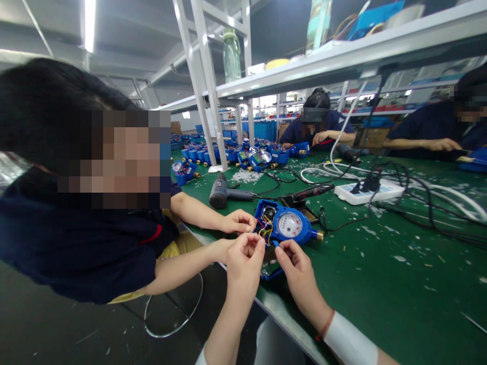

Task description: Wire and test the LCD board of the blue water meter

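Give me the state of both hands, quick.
Left hand: pinched shut beside the coloured wires; what it holds cannot be told.
Right hand: closed on the edge of the blue water meter.

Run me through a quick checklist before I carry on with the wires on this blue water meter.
Meter: the blue water meter has its dial showing: ok.
Wires: the coloured wires come out of the open housing near your left hand; any pinching: cannot tell.
Board: the green circuit board sits partly hidden below your hands; its seating: cannot tell.
Grip: your right hand is at the meter's lower edge; firmness: cannot tell.
Tools: the cordless drill and soldering iron lie away from your hands: ok.
Space: a co-worker's hand is right beside the meter: not ok.
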The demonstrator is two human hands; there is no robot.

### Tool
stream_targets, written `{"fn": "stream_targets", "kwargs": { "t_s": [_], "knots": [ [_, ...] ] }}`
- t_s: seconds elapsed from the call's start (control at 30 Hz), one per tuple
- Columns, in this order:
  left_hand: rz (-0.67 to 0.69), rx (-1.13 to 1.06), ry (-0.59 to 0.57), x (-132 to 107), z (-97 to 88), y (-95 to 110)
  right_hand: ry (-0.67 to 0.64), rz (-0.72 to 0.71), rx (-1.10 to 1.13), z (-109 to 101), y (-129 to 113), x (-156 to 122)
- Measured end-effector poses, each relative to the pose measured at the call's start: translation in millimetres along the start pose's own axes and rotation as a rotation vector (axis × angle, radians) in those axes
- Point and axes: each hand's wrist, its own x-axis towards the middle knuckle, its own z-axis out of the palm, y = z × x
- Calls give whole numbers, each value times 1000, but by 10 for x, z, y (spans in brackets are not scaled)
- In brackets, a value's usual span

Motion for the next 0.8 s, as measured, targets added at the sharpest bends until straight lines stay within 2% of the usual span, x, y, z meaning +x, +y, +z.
{"fn": "stream_targets", "kwargs": {
  "t_s": [0.27,0.43,0.57,0.8],
  "knots": [
    [57,122,-95,-114,97,11,12,-91,-108,-32,20,-44],
    [129,373,-41,-230,218,105,66,-183,-167,-44,49,-78],
    [171,554,0,-298,303,136,32,-325,-237,-81,74,-78],
    [182,649,39,-308,364,62,-9,-448,-434,-196,-3,-39]
  ]
}}
